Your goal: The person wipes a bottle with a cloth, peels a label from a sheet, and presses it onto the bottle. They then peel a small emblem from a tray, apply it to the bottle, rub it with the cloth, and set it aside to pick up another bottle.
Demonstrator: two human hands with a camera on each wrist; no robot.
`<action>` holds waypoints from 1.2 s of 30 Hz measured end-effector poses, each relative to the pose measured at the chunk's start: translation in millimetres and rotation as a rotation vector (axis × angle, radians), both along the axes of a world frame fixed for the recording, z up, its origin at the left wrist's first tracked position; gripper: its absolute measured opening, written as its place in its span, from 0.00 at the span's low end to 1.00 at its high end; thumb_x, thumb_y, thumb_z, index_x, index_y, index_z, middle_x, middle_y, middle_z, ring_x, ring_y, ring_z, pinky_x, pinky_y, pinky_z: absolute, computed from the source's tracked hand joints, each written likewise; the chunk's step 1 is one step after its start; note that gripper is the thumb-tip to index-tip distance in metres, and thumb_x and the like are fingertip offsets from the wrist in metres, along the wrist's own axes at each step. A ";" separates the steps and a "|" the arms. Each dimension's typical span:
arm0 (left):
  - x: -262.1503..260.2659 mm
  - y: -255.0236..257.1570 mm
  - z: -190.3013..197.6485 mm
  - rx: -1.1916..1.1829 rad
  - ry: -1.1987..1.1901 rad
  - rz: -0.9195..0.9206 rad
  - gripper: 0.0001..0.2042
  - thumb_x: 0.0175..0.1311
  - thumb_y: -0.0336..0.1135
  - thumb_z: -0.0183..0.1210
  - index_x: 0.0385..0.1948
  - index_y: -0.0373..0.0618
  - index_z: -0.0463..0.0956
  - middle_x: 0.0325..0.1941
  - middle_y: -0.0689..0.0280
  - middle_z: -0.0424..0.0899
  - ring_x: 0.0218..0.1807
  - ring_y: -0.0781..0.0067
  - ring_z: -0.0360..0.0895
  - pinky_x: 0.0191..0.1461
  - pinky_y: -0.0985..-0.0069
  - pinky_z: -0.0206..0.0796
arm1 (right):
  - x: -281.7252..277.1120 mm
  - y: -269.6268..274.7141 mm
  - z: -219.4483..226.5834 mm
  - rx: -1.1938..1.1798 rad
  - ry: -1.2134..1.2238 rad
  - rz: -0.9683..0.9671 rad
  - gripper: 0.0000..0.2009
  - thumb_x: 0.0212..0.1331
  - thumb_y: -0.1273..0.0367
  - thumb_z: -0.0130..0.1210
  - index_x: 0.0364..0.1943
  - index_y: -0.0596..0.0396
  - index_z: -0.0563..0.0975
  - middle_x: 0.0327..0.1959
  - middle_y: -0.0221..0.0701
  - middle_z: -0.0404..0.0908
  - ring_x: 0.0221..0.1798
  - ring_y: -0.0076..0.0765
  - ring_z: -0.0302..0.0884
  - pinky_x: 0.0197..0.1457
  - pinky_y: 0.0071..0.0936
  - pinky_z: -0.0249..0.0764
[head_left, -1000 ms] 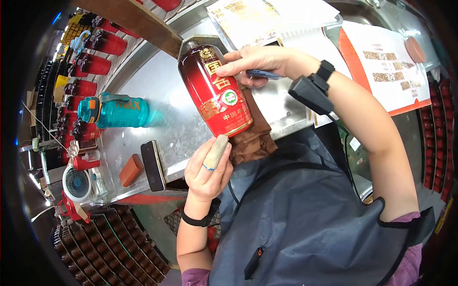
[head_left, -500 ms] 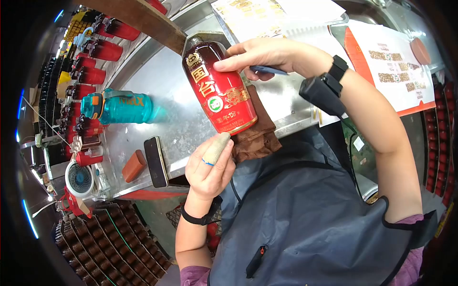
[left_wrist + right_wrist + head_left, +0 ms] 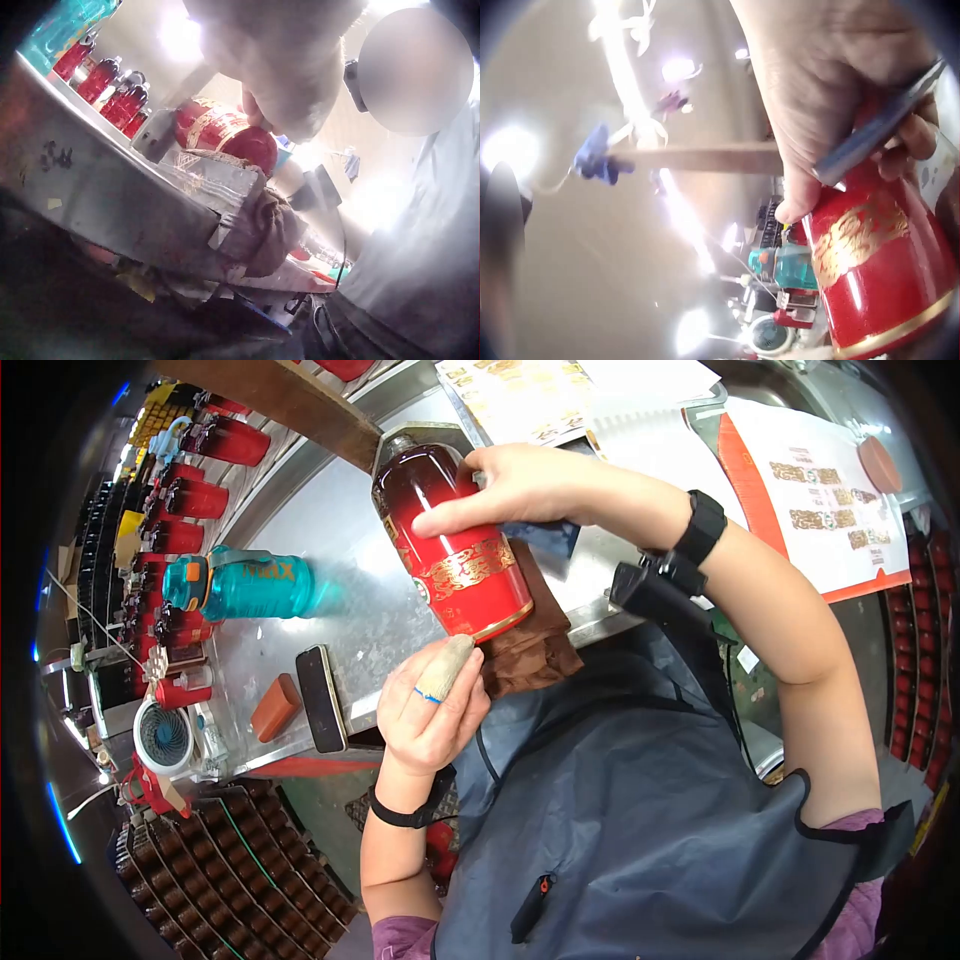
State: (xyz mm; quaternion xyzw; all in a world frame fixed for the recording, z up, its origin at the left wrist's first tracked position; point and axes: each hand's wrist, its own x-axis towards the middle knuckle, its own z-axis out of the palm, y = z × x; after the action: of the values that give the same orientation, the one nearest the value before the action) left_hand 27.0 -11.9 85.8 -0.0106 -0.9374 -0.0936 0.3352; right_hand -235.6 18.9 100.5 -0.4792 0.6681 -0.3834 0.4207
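Note:
A red and dark bottle (image 3: pixel 450 555) with gold decoration lies tilted, its base toward the person, near a folded brown cloth (image 3: pixel 535 655). My right hand (image 3: pixel 540 485) grips its upper side, thumb laid across the red surface. A slim blue-handled tool (image 3: pixel 877 139) is tucked in that same hand. My left hand (image 3: pixel 430 705) is at the base, one digit wrapped in a beige cover (image 3: pixel 445 670) with a blue band. That covered tip sits right at the gold-edged base rim (image 3: pixel 505 626). The left wrist view shows the bottle base (image 3: pixel 251 150) with the near hand (image 3: pixel 292 67) blurred.
On the metal table (image 3: pixel 300 550) lie a teal water bottle (image 3: pixel 255 585), a phone (image 3: pixel 320 700) and a brown block (image 3: pixel 275 708). A small fan (image 3: pixel 163 735) stands at left. Printed sheets (image 3: pixel 810 490) spread at right. A wooden post (image 3: pixel 290 410) slants behind the bottle.
The bottle has turned about its length: its gold characters have rolled left and largely out of sight, and the gold band now faces up. The right hand has rolled with it; the left hand stays near the base.

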 end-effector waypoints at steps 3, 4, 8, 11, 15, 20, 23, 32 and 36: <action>2.2 0.7 -2.3 -0.033 0.000 0.002 0.17 0.46 0.21 0.67 0.41 0.36 0.84 0.44 0.56 0.85 0.43 0.56 0.84 0.45 0.66 0.79 | -16.2 9.5 -14.4 0.076 -0.502 0.093 0.33 0.52 0.44 0.68 0.48 0.60 0.77 0.19 0.22 0.75 0.17 0.14 0.71 0.17 0.13 0.61; 2.9 1.0 -2.9 -0.033 0.000 0.006 0.16 0.46 0.21 0.67 0.41 0.36 0.84 0.43 0.56 0.85 0.43 0.56 0.84 0.45 0.66 0.79 | -15.4 10.7 -20.0 0.039 -0.582 0.113 0.31 0.52 0.46 0.68 0.47 0.59 0.77 0.18 0.21 0.73 0.15 0.13 0.68 0.14 0.11 0.57; 2.7 -0.6 -0.3 -0.042 -0.013 -0.005 0.16 0.46 0.21 0.67 0.41 0.36 0.84 0.43 0.57 0.85 0.44 0.56 0.84 0.45 0.66 0.79 | -8.0 4.2 -22.2 0.010 -0.588 0.135 0.33 0.50 0.45 0.69 0.49 0.60 0.76 0.19 0.25 0.76 0.19 0.15 0.73 0.18 0.15 0.64; 2.0 -2.9 1.4 -0.051 -0.026 -0.023 0.16 0.46 0.21 0.67 0.41 0.36 0.84 0.43 0.57 0.85 0.44 0.56 0.84 0.45 0.66 0.79 | 7.1 -1.2 -1.8 0.019 -0.389 0.006 0.36 0.47 0.43 0.70 0.49 0.62 0.77 0.25 0.30 0.80 0.26 0.18 0.77 0.25 0.17 0.70; -0.3 -1.1 2.3 -0.037 -0.021 -0.032 0.16 0.45 0.18 0.66 0.40 0.38 0.84 0.43 0.57 0.86 0.43 0.57 0.84 0.46 0.67 0.78 | 2.5 -7.5 2.3 0.058 0.244 0.009 0.39 0.45 0.40 0.69 0.49 0.64 0.79 0.32 0.33 0.83 0.31 0.21 0.79 0.32 0.18 0.72; 2.5 0.3 0.2 -0.022 -0.013 0.004 0.17 0.45 0.16 0.64 0.40 0.39 0.85 0.43 0.58 0.86 0.42 0.57 0.85 0.47 0.68 0.78 | -20.8 11.0 -7.1 0.035 -0.530 0.139 0.29 0.53 0.48 0.69 0.47 0.58 0.77 0.23 0.25 0.78 0.17 0.12 0.70 0.18 0.10 0.61; 1.0 1.1 1.6 -0.023 -0.007 0.003 0.17 0.45 0.16 0.64 0.40 0.39 0.85 0.42 0.58 0.86 0.42 0.57 0.85 0.47 0.67 0.79 | -16.4 8.4 -13.3 0.040 -0.500 0.121 0.32 0.49 0.46 0.70 0.48 0.59 0.77 0.22 0.27 0.78 0.20 0.16 0.73 0.22 0.13 0.66; -0.9 -3.0 3.7 -0.025 -0.011 -0.037 0.17 0.45 0.17 0.65 0.40 0.39 0.85 0.43 0.58 0.86 0.42 0.57 0.85 0.46 0.68 0.78 | -13.6 -8.0 -7.5 -0.073 -0.006 0.082 0.42 0.44 0.40 0.69 0.54 0.65 0.77 0.26 0.32 0.81 0.25 0.21 0.76 0.28 0.18 0.71; 1.7 -0.6 1.7 -0.039 -0.008 -0.015 0.17 0.45 0.17 0.65 0.40 0.39 0.85 0.42 0.57 0.86 0.41 0.57 0.85 0.46 0.68 0.79 | -22.9 6.5 -10.9 0.080 -0.503 0.119 0.34 0.45 0.45 0.73 0.44 0.62 0.79 0.28 0.31 0.81 0.23 0.17 0.74 0.24 0.17 0.69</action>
State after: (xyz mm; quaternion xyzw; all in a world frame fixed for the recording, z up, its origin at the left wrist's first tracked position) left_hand 28.7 -12.5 87.5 -0.0237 -0.9403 -0.0780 0.3303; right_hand -258.5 25.4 89.7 -0.3901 0.5277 -0.4387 0.6140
